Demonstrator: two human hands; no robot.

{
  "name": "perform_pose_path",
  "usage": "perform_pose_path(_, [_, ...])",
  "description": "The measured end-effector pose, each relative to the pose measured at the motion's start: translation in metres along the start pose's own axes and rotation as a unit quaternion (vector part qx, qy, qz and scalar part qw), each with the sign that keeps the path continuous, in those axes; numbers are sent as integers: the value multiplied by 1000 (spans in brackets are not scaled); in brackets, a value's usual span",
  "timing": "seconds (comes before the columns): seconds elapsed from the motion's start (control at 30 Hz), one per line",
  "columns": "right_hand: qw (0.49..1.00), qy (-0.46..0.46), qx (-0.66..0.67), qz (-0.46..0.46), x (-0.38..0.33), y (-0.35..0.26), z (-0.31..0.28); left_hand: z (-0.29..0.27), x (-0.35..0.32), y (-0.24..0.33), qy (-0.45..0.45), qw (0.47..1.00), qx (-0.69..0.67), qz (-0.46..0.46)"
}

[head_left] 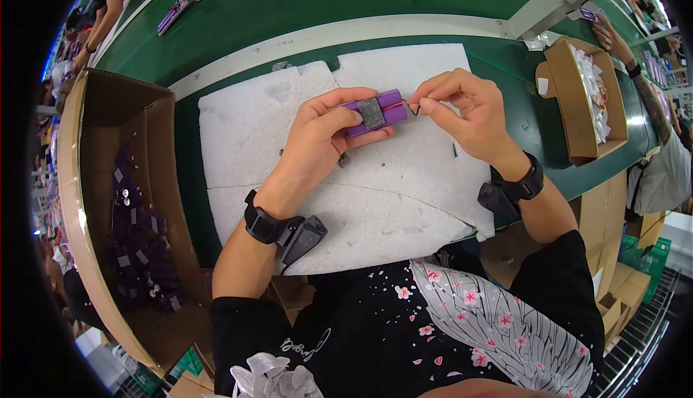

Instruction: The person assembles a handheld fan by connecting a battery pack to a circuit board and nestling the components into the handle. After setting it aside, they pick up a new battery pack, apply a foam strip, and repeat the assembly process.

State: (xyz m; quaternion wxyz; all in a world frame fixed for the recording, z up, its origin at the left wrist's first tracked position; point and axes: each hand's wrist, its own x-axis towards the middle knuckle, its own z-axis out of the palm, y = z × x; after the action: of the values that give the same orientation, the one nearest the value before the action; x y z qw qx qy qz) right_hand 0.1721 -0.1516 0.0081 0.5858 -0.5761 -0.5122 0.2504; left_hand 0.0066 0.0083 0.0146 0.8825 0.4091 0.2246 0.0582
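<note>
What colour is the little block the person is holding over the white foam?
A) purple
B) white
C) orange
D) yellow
A: the left hand grips a purple block with a grey patch, while the right hand pinches its thin wires above the white foam sheet.

Black short-sleeved T-shirt [404, 326], pink cherry-blossom print, large white-grey feathered wing pattern across front, small white script at left chest. Black strap with dark grey boxy device on left wrist [281, 230]. Same black strap and device on right wrist [514, 190]. Forearms bare.
</note>
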Motion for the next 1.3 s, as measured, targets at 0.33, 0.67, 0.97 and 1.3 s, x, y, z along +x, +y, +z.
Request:
perform_pose_path(0.33, [1000,-18,5,-6,0,-2,1,0,0,0,-2,1000,-5,3])
perform_pose_path(0.67, [1000,-18,11,-1,0,3,-1,0,1,0,-1,1000,-9,0])
perform_pose_path(0.97, [997,5,60,44,0,3,1,4,-1,2,10,1000,1,0])
perform_pose_path(1.3, [1000,1,22,18,0,6,1,1,0,0,-19,999,-32,1])
